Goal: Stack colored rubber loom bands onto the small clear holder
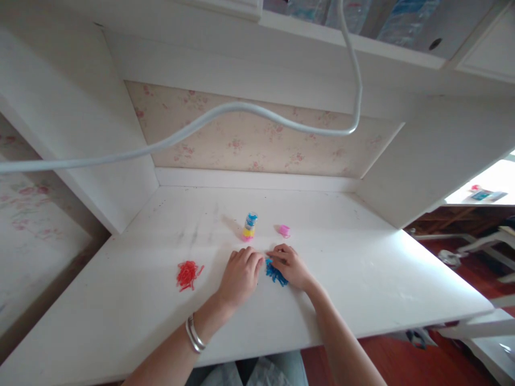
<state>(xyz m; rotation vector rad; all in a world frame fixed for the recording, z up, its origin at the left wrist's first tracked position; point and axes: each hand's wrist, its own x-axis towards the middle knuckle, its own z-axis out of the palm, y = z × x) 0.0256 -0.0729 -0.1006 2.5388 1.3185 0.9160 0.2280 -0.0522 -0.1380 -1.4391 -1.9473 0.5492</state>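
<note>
A loose heap of blue bands or strips (276,272) lies on the white table between my hands. My right hand (290,265) rests at the heap's upper right edge, fingers bent together and pointing left. Just left of the heap, my left hand (242,269) has its fingers curled and pressed together, the tips near those of my right hand. Anything between the fingertips is too small to make out. Beyond my hands stands a small clear bottle (250,225) with blue, yellow and pink contents. A pink cap-like piece (284,231) sits to its right.
A heap of red strips (188,275) lies left of my left hand. White panels flank the table (120,321) on both sides, with a shelf above. A white cable (241,107) hangs across the upper view.
</note>
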